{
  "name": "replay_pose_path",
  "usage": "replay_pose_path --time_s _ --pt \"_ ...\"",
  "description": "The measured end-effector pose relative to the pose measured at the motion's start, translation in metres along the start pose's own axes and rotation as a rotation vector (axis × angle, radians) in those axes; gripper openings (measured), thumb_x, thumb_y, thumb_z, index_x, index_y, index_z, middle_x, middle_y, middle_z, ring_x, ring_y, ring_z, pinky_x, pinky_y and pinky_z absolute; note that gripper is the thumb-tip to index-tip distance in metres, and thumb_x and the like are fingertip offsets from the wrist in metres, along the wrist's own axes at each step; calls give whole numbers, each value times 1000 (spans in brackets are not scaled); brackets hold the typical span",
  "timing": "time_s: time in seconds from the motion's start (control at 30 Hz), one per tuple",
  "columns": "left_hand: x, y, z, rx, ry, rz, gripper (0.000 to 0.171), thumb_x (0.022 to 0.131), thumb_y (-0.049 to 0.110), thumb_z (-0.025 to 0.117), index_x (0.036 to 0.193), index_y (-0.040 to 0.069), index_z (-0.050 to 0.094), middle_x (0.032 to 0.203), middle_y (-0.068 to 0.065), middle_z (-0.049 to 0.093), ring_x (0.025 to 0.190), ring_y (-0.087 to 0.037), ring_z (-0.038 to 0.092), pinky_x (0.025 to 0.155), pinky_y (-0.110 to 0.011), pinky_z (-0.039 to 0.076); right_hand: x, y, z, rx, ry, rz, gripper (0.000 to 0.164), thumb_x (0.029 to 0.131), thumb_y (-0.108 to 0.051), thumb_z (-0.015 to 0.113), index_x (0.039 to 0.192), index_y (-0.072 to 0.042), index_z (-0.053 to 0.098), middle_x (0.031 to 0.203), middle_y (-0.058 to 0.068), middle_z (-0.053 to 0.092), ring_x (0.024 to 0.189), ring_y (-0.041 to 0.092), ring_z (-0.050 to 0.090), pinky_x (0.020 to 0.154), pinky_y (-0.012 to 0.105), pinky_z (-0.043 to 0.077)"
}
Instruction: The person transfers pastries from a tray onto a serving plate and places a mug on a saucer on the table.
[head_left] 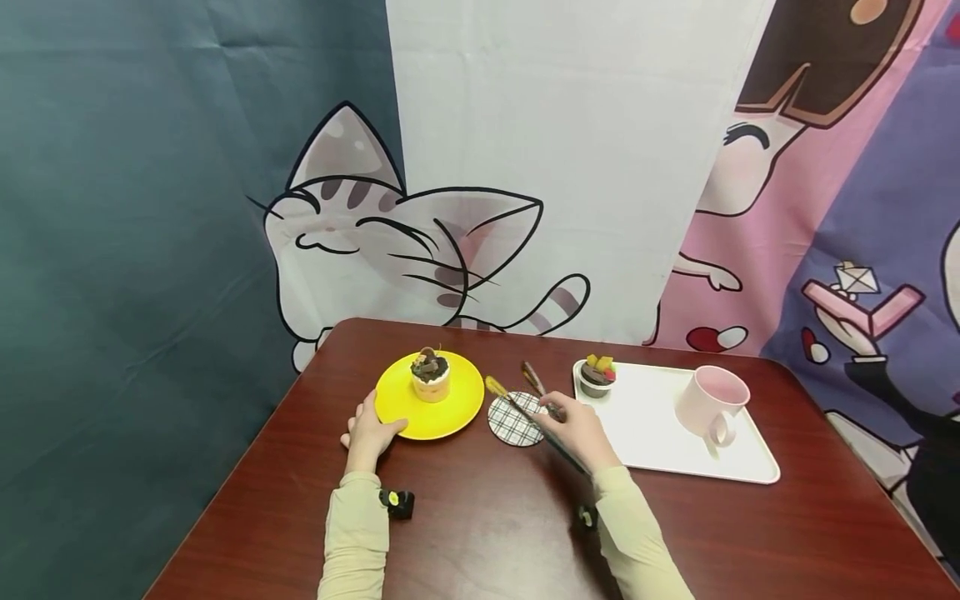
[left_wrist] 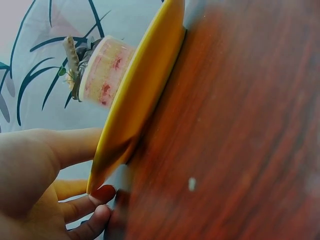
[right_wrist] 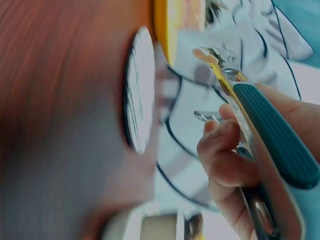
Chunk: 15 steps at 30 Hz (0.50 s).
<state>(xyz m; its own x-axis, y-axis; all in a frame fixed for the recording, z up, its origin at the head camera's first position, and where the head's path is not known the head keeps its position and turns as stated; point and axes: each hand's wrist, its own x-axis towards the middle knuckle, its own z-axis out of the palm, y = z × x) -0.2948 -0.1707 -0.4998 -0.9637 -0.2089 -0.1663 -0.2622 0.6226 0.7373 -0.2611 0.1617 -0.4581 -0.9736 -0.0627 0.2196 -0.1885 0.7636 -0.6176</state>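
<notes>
My left hand [head_left: 369,433] grips the left rim of a yellow plate [head_left: 453,421]. In the left wrist view its thumb lies over the rim, with fingers at the underside. A small layered cake cup [head_left: 431,383] with dark topping stands on the plate; its side shows pink and cream layers [left_wrist: 107,70]. My right hand [head_left: 577,429] holds metal tongs with a teal ribbed handle [right_wrist: 275,132]. The tongs' two tips are spread apart with nothing between them, above a round checked coaster [head_left: 513,427] in the head view.
Right of my right hand lies a white tray [head_left: 645,437] bearing a pink mug [head_left: 708,404] and a fruit-topped chocolate dessert cup [head_left: 597,379] at its left corner. Everything rests on a brown wooden table [head_left: 465,517]. A cartoon-printed curtain [head_left: 570,125] hangs behind.
</notes>
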Motion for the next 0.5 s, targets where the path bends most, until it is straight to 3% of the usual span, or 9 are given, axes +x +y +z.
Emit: replay_pose_path --time_s 0.27,0.5 --pt "-1 1 -1 -2 -4 1 86 86 28 68 153 8 18 151 -25 28 125 -47 27 97 -62 18 -23 32 -57 -58 115 114 30 86 -27 71 113 -13 67 85 15 73 77 25 64 66 35 45" --pt "0 -1 2 2 -4 1 86 86 29 67 153 9 17 151 -25 27 125 -47 27 97 -62 16 -40 70 -87 -99 125 202 33 87 -26 71 116 -11 66 84 17 69 72 21 57 63 30 39"
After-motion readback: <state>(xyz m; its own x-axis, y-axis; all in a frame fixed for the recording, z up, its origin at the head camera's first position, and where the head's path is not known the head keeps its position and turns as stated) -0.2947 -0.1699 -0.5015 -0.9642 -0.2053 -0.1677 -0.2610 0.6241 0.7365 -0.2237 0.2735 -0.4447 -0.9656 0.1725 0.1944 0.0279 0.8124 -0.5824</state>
